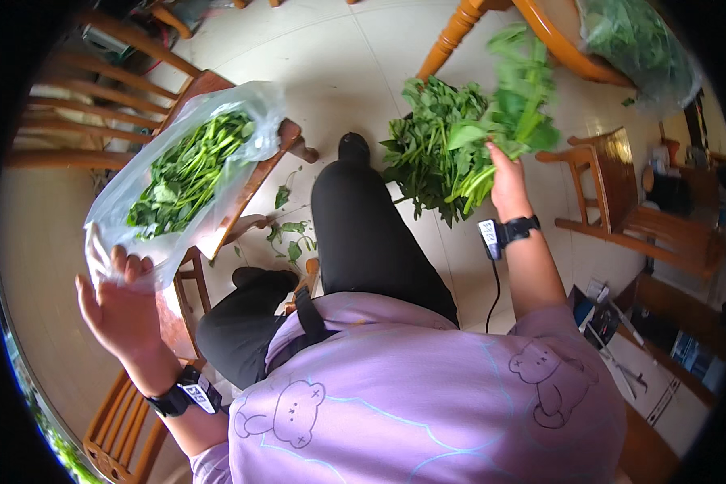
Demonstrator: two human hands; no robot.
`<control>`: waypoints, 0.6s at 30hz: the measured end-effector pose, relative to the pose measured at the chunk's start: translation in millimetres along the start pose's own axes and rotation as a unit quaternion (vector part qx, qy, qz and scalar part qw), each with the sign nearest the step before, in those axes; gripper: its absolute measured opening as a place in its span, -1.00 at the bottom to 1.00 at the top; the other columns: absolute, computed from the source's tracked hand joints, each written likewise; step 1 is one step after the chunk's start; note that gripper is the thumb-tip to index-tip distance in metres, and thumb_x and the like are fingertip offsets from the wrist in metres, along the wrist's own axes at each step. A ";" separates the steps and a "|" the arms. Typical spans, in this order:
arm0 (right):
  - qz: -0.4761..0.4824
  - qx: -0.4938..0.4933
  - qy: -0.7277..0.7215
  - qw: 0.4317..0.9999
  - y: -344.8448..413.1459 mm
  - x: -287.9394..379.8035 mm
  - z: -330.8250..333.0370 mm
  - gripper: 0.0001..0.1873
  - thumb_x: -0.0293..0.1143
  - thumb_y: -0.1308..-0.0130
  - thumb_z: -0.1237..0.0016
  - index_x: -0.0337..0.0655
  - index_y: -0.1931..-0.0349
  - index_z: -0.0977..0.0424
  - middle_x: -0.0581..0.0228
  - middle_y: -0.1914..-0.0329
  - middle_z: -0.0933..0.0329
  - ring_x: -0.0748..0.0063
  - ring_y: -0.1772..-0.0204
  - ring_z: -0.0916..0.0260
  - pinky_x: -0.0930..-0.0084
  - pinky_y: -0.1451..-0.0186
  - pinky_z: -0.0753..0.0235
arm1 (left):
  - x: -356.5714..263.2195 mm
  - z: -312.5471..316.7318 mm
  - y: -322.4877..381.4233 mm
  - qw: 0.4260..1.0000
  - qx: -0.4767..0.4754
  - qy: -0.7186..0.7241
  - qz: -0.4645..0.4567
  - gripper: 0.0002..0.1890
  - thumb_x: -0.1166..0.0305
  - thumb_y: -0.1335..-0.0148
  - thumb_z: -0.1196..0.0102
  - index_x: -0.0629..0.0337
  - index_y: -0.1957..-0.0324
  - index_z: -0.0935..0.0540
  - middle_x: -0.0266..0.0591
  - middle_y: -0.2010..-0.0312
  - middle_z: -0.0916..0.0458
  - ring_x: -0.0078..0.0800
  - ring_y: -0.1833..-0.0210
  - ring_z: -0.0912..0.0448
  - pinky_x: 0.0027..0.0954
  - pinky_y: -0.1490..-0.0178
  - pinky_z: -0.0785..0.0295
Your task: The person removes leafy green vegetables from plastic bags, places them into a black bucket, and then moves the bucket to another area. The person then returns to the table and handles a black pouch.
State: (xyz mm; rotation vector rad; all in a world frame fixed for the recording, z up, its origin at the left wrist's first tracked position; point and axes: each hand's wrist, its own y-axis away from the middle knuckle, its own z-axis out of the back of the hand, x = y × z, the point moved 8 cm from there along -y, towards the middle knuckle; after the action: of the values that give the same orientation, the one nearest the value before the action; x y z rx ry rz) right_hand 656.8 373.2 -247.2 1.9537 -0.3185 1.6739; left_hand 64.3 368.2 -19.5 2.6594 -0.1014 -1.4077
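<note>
My right hand [508,184] grips a bunch of leafy greens [523,115] by its stems. Beneath it is a larger heap of leafy greens [426,133], which hides whatever supports it. On the left, a clear plastic bag [118,202] lies across a wooden chair seat [248,193], with cut green stems and leaves [193,175] in it. My left hand [121,308] is at the bag's near end, fingers curled against the plastic and thumb apart. Whether those fingers pinch the bag cannot be made out.
Loose leaves [293,239] are scattered on the tiled floor [333,54] by my feet. Another bag of greens [635,48] hangs over the edge of a wooden table [572,54]. A small wooden chair [617,181] stands on the right. A cable [495,296] trails from my right wrist.
</note>
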 end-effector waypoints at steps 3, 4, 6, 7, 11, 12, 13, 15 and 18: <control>0.011 0.095 -0.178 0.979 17.9 54.3 -62.1 -0.65 -0.40 -0.34 0.05 -0.24 -0.11 -0.39 0.28 -0.04 -0.51 0.40 -0.11 -0.40 0.39 -0.29 -0.28 | 0.4 5.3 2.8 0.999 0.001 0.003 0.038 -0.44 0.11 -0.42 0.21 0.28 -0.30 -0.28 -0.20 0.24 -0.50 -0.42 0.21 -0.42 -0.28 -0.08 -0.27; 0.004 0.188 -0.245 0.951 24.5 75.5 -100.4 -0.70 -0.38 -0.35 0.05 -0.21 -0.06 -0.40 0.30 0.00 -0.51 0.40 -0.09 -0.41 0.38 -0.29 -0.29 | -1.0 11.5 2.4 0.999 -0.022 -0.015 0.034 -0.45 0.11 -0.41 0.20 0.31 -0.29 -0.29 -0.21 0.25 -0.49 -0.43 0.24 -0.42 -0.31 -0.04 -0.29; 0.022 0.303 -0.314 0.900 48.4 121.1 -165.3 -0.77 -0.33 -0.36 0.06 -0.15 0.03 -0.41 0.33 0.09 -0.51 0.40 -0.05 -0.42 0.34 -0.28 -0.31 | -2.8 18.9 2.0 0.999 -0.040 -0.009 0.036 -0.44 0.11 -0.40 0.18 0.36 -0.26 -0.31 -0.23 0.29 -0.49 -0.45 0.29 -0.42 -0.37 0.04 -0.31; 0.059 0.336 -0.320 0.884 65.0 139.8 -196.8 -0.80 -0.31 -0.36 0.06 -0.12 0.07 -0.41 0.35 0.14 -0.50 0.39 -0.03 -0.42 0.32 -0.27 -0.33 | -2.8 21.2 2.1 0.998 -0.043 0.001 0.040 -0.44 0.11 -0.40 0.17 0.38 -0.25 -0.32 -0.24 0.31 -0.48 -0.47 0.32 -0.42 -0.40 0.07 -0.31; 0.073 0.478 -0.382 0.787 139.0 185.2 -323.2 -0.74 -0.35 -0.33 0.01 -0.17 0.02 -0.35 0.27 0.10 -0.46 0.35 0.00 -0.44 0.35 -0.17 -0.41 | -5.0 21.5 1.7 0.999 -0.043 -0.010 0.020 -0.44 0.10 -0.41 0.19 0.29 -0.29 -0.30 -0.30 0.45 -0.45 -0.52 0.37 -0.41 -0.42 0.13 -0.31; 0.118 0.504 -0.351 0.780 157.2 192.4 -351.1 -0.69 -0.27 -0.34 0.01 -0.16 -0.02 -0.36 0.26 0.06 -0.46 0.34 -0.01 -0.43 0.32 -0.20 -0.39 | -5.8 22.2 2.7 0.998 -0.060 -0.011 0.009 -0.47 0.08 -0.42 0.20 0.16 -0.31 -0.30 -0.32 0.49 -0.41 -0.53 0.41 -0.37 -0.42 0.15 -0.30; 0.160 0.519 -0.314 0.779 172.1 195.6 -377.8 -0.63 -0.19 -0.35 0.02 -0.15 -0.07 -0.36 0.25 0.02 -0.46 0.33 -0.02 -0.43 0.29 -0.23 -0.37 | -5.9 18.9 1.8 0.999 -0.052 -0.007 0.012 -0.46 0.03 -0.43 0.22 0.11 -0.32 -0.31 -0.33 0.51 -0.37 -0.53 0.43 -0.32 -0.42 0.18 -0.28; 0.117 0.577 -0.323 0.741 205.1 181.7 -435.7 -0.67 -0.15 -0.39 0.08 -0.20 0.02 -0.42 0.26 0.10 -0.48 0.45 0.02 -0.43 0.43 -0.06 -0.46 | -7.7 14.0 1.7 0.998 -0.045 0.039 0.024 -0.44 -0.02 -0.44 0.24 0.09 -0.32 -0.30 -0.33 0.51 -0.35 -0.51 0.44 -0.29 -0.42 0.19 -0.26; 0.226 0.562 -0.106 0.789 244.0 135.4 -499.7 -0.73 -0.23 -0.29 0.02 -0.23 0.16 -0.50 0.26 0.20 -0.56 0.35 0.14 -0.47 0.40 0.08 -0.47 | -23.5 33.6 9.0 0.987 -0.152 -0.041 0.022 -0.32 -0.21 -0.31 0.13 0.22 -0.15 -0.42 -0.15 0.28 -0.57 -0.43 0.33 -0.50 -0.40 0.19 -0.39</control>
State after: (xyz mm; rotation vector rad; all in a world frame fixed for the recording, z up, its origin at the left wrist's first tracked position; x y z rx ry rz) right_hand 141.2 464.3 -16.2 3.1340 0.2609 2.2196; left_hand 23.3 359.3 -17.6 2.3396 0.0445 -1.3931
